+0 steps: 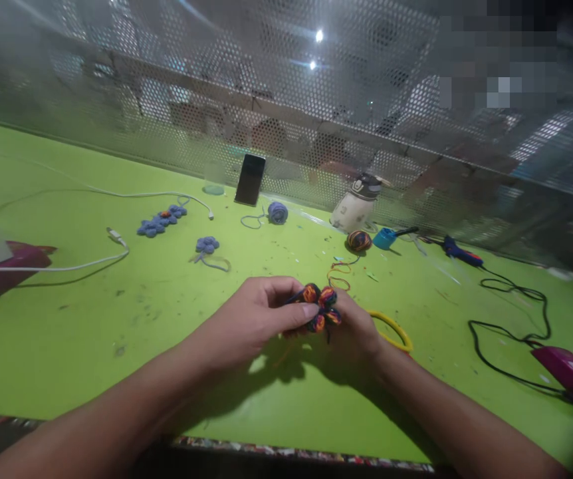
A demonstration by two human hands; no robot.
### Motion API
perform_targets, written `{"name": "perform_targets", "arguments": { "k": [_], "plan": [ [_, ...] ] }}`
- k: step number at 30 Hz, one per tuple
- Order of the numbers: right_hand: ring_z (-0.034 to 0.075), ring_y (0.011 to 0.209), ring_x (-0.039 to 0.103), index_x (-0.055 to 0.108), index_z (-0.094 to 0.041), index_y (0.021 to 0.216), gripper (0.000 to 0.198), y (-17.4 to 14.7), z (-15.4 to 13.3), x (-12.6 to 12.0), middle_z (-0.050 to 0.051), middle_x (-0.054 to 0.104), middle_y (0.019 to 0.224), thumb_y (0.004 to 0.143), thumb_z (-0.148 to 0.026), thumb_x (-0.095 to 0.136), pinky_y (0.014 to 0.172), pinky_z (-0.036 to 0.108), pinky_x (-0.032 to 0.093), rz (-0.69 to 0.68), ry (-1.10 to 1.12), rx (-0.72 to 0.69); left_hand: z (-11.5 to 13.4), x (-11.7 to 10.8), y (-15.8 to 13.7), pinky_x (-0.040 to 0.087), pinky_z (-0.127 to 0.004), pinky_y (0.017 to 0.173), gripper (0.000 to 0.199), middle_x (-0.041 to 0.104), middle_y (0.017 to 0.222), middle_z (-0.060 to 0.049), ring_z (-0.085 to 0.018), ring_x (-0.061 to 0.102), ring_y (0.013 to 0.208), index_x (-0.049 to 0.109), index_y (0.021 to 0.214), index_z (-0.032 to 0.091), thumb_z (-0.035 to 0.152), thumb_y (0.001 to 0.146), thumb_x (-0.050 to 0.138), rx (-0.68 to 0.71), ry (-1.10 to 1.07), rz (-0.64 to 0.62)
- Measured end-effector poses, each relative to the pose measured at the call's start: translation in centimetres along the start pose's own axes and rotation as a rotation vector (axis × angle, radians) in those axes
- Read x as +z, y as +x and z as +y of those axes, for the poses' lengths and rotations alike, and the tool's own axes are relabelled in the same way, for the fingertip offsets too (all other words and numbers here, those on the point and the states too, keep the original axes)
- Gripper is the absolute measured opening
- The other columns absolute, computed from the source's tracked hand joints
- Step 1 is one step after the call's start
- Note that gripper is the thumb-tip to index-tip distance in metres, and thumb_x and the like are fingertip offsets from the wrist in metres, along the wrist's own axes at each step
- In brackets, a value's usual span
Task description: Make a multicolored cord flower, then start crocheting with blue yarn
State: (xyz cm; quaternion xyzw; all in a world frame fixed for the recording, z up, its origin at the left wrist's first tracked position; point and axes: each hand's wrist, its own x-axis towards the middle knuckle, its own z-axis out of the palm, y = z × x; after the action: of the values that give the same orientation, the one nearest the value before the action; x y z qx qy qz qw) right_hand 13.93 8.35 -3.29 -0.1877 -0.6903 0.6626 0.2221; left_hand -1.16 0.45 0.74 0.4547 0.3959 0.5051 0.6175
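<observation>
At the near end of my work surface, a multicoloured edge strip (266,452) borders the green tabletop (92,346). Above this surface, a multicoloured yarn flower (327,297) is positioned between my hands. My left hand (249,316) grasps it, thumb pressed on the front. My right hand (355,324) is at its right side; those fingers are mostly hidden behind the petals, so I cannot tell how they grip.

Beside my right wrist lies a yellow ring (397,326). A magenta unit (570,372) sits at far right, with a black cord (510,287) looping beyond it; a second magenta housing (12,263) sits at far left. The surface carries dark spots and small scraps.

Farther out: a single violet flower (207,245), a multicoloured yarn ball (359,241), a blue cup (385,237) and a blue-handled tool (460,253). Next: a violet flower row (161,221), a violet yarn ball (277,213), a pale black-topped container (353,211) and a tilted phone (250,179).

A perforated screen (167,100) closes off the rear edge. Through it, I see a dim, indistinct room and two bright lights (319,35).
</observation>
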Motion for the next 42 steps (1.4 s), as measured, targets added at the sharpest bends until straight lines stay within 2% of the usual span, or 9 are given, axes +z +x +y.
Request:
{"name": "perform_targets", "arguments": {
  "k": [3, 8, 14, 19, 24, 27, 29, 36, 42],
  "plan": [
    [0.016, 0.063, 0.050, 0.063, -0.015, 0.059, 0.036, -0.1, -0.2, -0.2, 0.005, 0.054, 0.059, 0.074, -0.048, 0.058, 0.054, 0.028, 0.042, 0.100, 0.144, 0.005, 0.0, 0.2, -0.2, 0.038, -0.023, 0.060, 0.010, 0.061, 0.067, 0.001, -0.010, 0.050, 0.062, 0.066, 0.075, 0.014, 0.024, 0.078, 0.065, 0.002, 0.044, -0.033],
    [0.010, 0.053, 0.038, 0.058, -0.015, 0.054, 0.038, -0.3, -0.6, -1.1, 0.000, 0.046, 0.056, 0.073, -0.048, 0.063, 0.049, 0.024, 0.035, 0.022, -0.020, 0.031, -0.3, 0.4, -0.5, 0.039, -0.023, 0.060, 0.013, 0.065, 0.074, -0.001, -0.012, 0.052, 0.065, 0.068, 0.083, 0.016, 0.027, 0.078, 0.064, -0.032, 0.119, -0.052],
    [0.011, 0.055, 0.043, 0.062, -0.015, 0.064, 0.033, -0.3, -0.8, -2.0, 0.000, 0.049, 0.061, 0.081, -0.043, 0.058, 0.056, 0.024, 0.041, -0.087, -0.199, -0.195, 0.2, 0.7, -0.8, 0.043, -0.026, 0.069, 0.020, 0.069, 0.087, -0.003, -0.015, 0.058, 0.077, 0.071, 0.095, 0.019, 0.026, 0.079, 0.062, -0.038, 0.138, -0.099],
    [0.013, 0.068, 0.055, 0.065, -0.015, 0.067, 0.031, -0.2, -1.6, -2.3, 0.003, 0.058, 0.068, 0.086, -0.038, 0.054, 0.064, 0.024, 0.044, -0.167, -0.305, -0.358, 0.3, 0.6, -0.7, 0.043, -0.025, 0.064, 0.021, 0.068, 0.088, -0.003, -0.013, 0.057, 0.071, 0.070, 0.098, 0.019, 0.028, 0.082, 0.059, -0.041, 0.203, -0.131],
    [0.015, 0.067, 0.056, 0.066, -0.016, 0.068, 0.041, -0.3, -1.8, -2.8, 0.003, 0.057, 0.067, 0.085, -0.050, 0.051, 0.065, 0.026, 0.046, -0.130, -0.429, -0.314, -0.2, 0.7, -0.7, 0.043, -0.026, 0.068, 0.016, 0.066, 0.083, -0.003, -0.015, 0.057, 0.076, 0.067, 0.090, 0.015, 0.024, 0.081, 0.057, 0.112, 0.360, -0.055],
    [0.016, 0.067, 0.055, 0.066, -0.016, 0.068, 0.046, -0.1, -1.5, -3.1, 0.003, 0.055, 0.065, 0.085, -0.055, 0.047, 0.065, 0.028, 0.046, -0.122, -0.456, -0.288, -0.2, 0.8, -0.7, 0.042, -0.027, 0.066, 0.013, 0.063, 0.076, -0.001, -0.014, 0.055, 0.072, 0.065, 0.083, 0.014, 0.023, 0.080, 0.056, 0.207, 0.531, 0.027],
    [0.015, 0.066, 0.054, 0.066, -0.016, 0.069, 0.045, 0.0, -1.2, -3.2, 0.003, 0.055, 0.065, 0.086, -0.054, 0.047, 0.064, 0.028, 0.046, -0.121, -0.446, -0.292, -0.1, 0.7, -0.7, 0.041, -0.027, 0.063, 0.013, 0.061, 0.071, -0.001, -0.014, 0.053, 0.068, 0.064, 0.080, 0.013, 0.024, 0.080, 0.056, 0.218, 0.596, 0.064],
    [0.016, 0.067, 0.055, 0.069, -0.017, 0.075, 0.041, 0.1, -1.3, -3.2, 0.004, 0.058, 0.069, 0.085, -0.052, 0.050, 0.064, 0.029, 0.046, -0.078, -0.365, -0.290, 0.9, 0.6, -0.3, 0.038, -0.024, 0.059, 0.010, 0.058, 0.067, 0.001, -0.012, 0.050, 0.064, 0.064, 0.077, 0.013, 0.021, 0.079, 0.058, 0.258, 0.552, 0.058],
    [0.018, 0.069, 0.054, 0.067, -0.018, 0.075, 0.039, -0.4, -2.3, -2.9, 0.005, 0.057, 0.071, 0.084, -0.051, 0.050, 0.066, 0.031, 0.044, -0.050, -0.383, -0.343, 2.1, 0.8, -1.1, 0.040, -0.026, 0.063, 0.012, 0.061, 0.073, -0.001, -0.013, 0.053, 0.068, 0.066, 0.081, 0.013, 0.023, 0.079, 0.060, 0.259, 0.525, 0.000]
  ]
}}
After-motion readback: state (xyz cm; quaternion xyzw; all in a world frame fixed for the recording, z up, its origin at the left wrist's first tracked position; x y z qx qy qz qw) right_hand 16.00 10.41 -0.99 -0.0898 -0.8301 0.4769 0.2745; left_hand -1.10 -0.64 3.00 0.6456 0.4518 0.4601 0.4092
